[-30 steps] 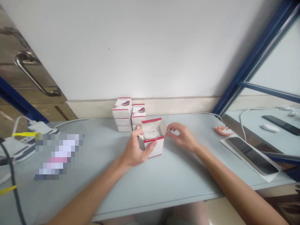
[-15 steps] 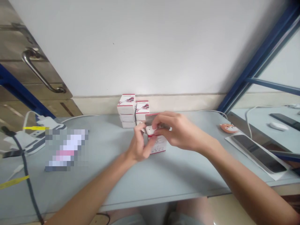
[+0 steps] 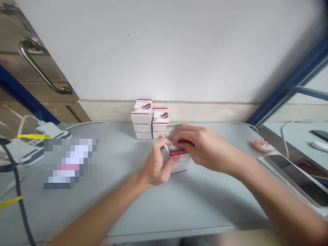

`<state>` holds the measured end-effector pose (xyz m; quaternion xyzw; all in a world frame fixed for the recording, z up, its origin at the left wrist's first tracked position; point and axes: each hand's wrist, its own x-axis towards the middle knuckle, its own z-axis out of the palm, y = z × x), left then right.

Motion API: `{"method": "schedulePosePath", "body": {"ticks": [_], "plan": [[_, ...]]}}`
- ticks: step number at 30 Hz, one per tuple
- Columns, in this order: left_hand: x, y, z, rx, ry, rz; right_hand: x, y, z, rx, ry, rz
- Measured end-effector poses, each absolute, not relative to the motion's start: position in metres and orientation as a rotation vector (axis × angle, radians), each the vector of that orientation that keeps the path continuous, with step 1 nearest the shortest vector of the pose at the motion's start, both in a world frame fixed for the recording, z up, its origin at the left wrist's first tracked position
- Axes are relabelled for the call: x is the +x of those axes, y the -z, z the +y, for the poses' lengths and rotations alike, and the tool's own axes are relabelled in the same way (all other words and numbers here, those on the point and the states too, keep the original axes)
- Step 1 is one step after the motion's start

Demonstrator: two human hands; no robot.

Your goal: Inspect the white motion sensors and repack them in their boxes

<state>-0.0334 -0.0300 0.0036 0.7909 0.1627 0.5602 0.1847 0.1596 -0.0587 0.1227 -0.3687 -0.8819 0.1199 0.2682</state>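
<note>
A white-and-red carton point(image 3: 180, 164) with a red "DETECTOR" band stands open on the grey table point(image 3: 184, 208), with its grey-lined lid flap point(image 3: 173, 131) raised. My left hand point(image 3: 159, 164) grips the carton's near left corner. My right hand point(image 3: 200, 147) comes over its open top, fingers pinching at the opening. A small white part point(image 3: 174, 148) shows there, mostly hidden by my fingers. Behind the hands stand two stacks of similar cartons point(image 3: 141, 118).
A phone on white paper point(image 3: 294, 179) and a fox-shaped orange item point(image 3: 261, 146) lie to the right. A pixelated packet point(image 3: 69, 164), a power strip point(image 3: 33, 150) and cables lie to the left. A white wall backs the table.
My right hand has moved from beside the carton to over its open top, and both hands now close on it. The lid flap stands more upright. The view has shifted slightly.
</note>
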Motion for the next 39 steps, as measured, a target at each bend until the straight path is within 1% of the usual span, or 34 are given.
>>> {"method": "schedulePosePath", "body": {"ticks": [2, 4, 7, 9, 10, 13, 15, 17, 19, 21, 23, 27, 29, 30, 33, 36, 39], "plan": [[-0.034, -0.005, -0.031, 2.229, -1.581, 0.445, 0.165, -0.122, -0.061, -0.914, -0.301, -2.439], [-0.034, -0.007, -0.032, 2.228, -1.577, 0.440, 0.175, -0.116, -0.059, -0.784, -0.169, -2.392], [-0.034, -0.010, -0.034, 2.250, -1.551, 0.417, 0.197, -0.093, -0.045, -0.746, 0.167, -2.005], [-0.035, -0.011, -0.035, 2.262, -1.544, 0.385, 0.213, -0.069, -0.028, -0.903, 0.244, -1.769], [-0.036, -0.011, -0.035, 2.263, -1.541, 0.379, 0.220, -0.056, -0.019, -1.054, 0.182, -1.738], [-0.037, -0.012, -0.036, 2.269, -1.535, 0.404, 0.236, -0.018, 0.005, -1.448, -0.070, -1.937], [-0.037, -0.012, -0.036, 2.285, -1.547, 0.438, 0.243, 0.000, 0.016, -1.601, -0.184, -2.026], [-0.037, -0.012, -0.036, 2.317, -1.595, 0.470, 0.247, 0.008, 0.022, -1.652, -0.271, -2.036], [-0.036, -0.014, -0.038, 2.369, -1.630, 0.557, 0.248, 0.007, 0.024, -1.629, -0.297, -1.994], [-0.037, -0.019, -0.041, 2.469, -1.641, 0.699, 0.246, -0.005, 0.020, -1.533, -0.222, -1.926], [-0.037, -0.026, -0.045, 2.643, -1.627, 0.841, 0.241, -0.023, 0.009, -1.351, -0.041, -1.816], [-0.036, -0.040, -0.053, 2.997, -1.590, 0.959, 0.222, -0.057, -0.029, -0.872, 0.469, -1.530], [-0.035, -0.042, -0.055, 3.029, -1.598, 0.995, 0.209, -0.065, -0.050, -0.687, 0.525, -1.559], [-0.034, -0.041, -0.055, 3.014, -1.605, 1.016, 0.202, -0.066, -0.059, -0.652, 0.474, -1.642], [-0.033, -0.036, -0.052, 2.909, -1.669, 1.019, 0.186, -0.063, -0.075, -0.650, 0.271, -1.645], [-0.033, -0.032, -0.049, 2.832, -1.737, 0.943, 0.181, -0.060, -0.077, -0.775, -0.060, -1.695], [-0.033, -0.032, -0.049, 2.843, -1.729, 0.844, 0.182, -0.060, -0.074, -0.905, -0.418, -1.692]]}}
